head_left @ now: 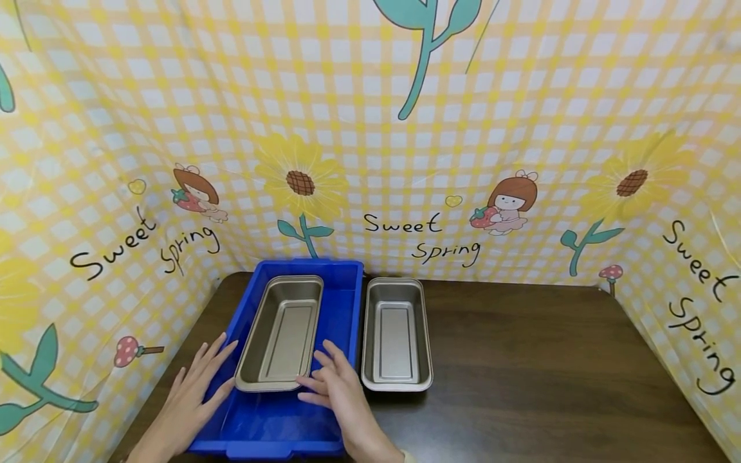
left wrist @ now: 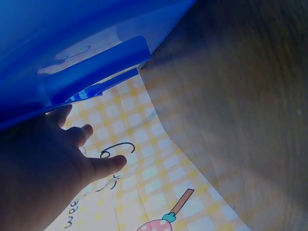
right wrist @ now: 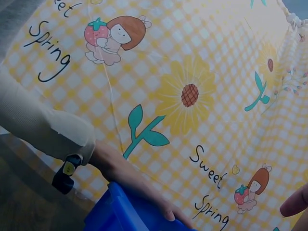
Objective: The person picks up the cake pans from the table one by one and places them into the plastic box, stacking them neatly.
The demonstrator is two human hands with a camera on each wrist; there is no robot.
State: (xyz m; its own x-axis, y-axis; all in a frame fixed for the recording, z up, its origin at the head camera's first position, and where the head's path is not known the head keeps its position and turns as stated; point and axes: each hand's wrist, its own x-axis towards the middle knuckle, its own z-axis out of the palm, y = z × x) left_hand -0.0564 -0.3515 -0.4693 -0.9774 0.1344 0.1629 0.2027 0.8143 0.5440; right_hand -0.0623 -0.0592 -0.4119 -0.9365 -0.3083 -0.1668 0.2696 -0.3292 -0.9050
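A metal loaf pan lies inside a blue plastic tray, toward the tray's left side. My left hand is at the tray's left edge, fingers spread and fairly straight, fingertips close to the pan's left rim. On the other side, my right hand hovers by the pan's near right corner with loosely bent, spread fingers that overlap the rim in the head view. Neither hand grips anything. In the left wrist view the left hand appears below the blue tray wall. Only a fingertip of the right hand shows in the right wrist view.
A second, similar loaf pan stands on the dark wooden table, just right of the tray. A yellow checked cloth with printed flowers and figures walls in the back and both sides. The left sleeve shows in the right wrist view.
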